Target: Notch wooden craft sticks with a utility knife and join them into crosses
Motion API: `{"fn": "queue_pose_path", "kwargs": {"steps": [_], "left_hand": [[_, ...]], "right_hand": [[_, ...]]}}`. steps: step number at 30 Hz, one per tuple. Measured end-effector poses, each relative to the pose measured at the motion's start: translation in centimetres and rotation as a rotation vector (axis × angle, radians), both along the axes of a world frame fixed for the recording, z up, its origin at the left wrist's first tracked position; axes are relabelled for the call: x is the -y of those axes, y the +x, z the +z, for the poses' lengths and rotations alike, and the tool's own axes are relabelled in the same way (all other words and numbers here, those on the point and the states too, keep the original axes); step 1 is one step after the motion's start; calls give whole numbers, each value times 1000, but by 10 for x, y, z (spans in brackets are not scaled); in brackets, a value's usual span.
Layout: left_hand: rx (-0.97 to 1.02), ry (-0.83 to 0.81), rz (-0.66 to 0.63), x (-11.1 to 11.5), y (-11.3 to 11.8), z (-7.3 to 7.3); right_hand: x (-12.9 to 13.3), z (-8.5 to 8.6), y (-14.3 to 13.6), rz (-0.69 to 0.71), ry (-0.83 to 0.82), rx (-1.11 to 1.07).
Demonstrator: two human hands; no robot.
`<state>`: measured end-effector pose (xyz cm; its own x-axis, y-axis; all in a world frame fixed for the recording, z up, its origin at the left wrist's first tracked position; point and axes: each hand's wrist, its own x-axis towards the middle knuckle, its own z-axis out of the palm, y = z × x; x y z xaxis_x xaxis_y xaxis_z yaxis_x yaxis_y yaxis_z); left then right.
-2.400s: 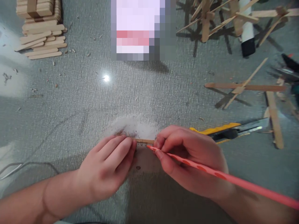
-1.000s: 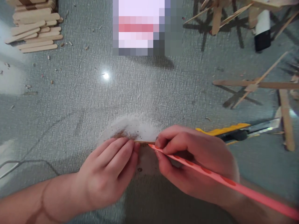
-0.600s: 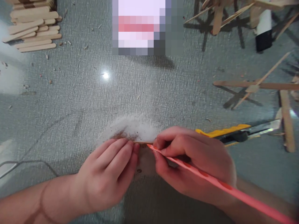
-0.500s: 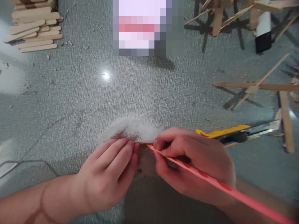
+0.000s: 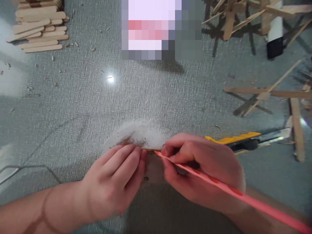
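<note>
Near the bottom middle, my left hand (image 5: 112, 182) pinches one end of a thin wooden craft stick (image 5: 151, 149), seen edge-on. Most of the stick is hidden by fingers. My right hand (image 5: 207, 172) grips a pink pencil (image 5: 263, 207) with darker oval marks, its tip meeting the stick between the two hands. Fingertips of my right hand also touch the stick's other end. A whitish patch (image 5: 151, 135) with dark specks lies on the table just beyond the stick. Behind my right hand rests a yellow and black utility knife (image 5: 243, 143), blade out.
Craft sticks (image 5: 41, 31) are piled at the upper left. Crossed sticks (image 5: 275, 92) and a tangle of joined sticks (image 5: 229, 21) occupy the right, beside a white and black object (image 5: 275, 45). A blurred-out object (image 5: 151, 29) stands at the top. Wood chips dot the grey table (image 5: 85, 94).
The camera view has shifted slightly. The pencil tip sits a touch farther right along the stick; both hands keep their hold.
</note>
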<state>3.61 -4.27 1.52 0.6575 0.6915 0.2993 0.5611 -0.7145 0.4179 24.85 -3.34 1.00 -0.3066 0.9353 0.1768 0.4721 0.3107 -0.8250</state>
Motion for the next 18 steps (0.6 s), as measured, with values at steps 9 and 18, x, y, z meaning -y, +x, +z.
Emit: {"fn": "queue_pose_path", "kwargs": {"steps": [9,18], "left_hand": [[5,-23,3,0,2,0],[-14,-14,-22,-2,-1,2]], "right_hand": [[-1,0,1,-11,-12,-2],[0,0,3,-13,-35,-15]]}}
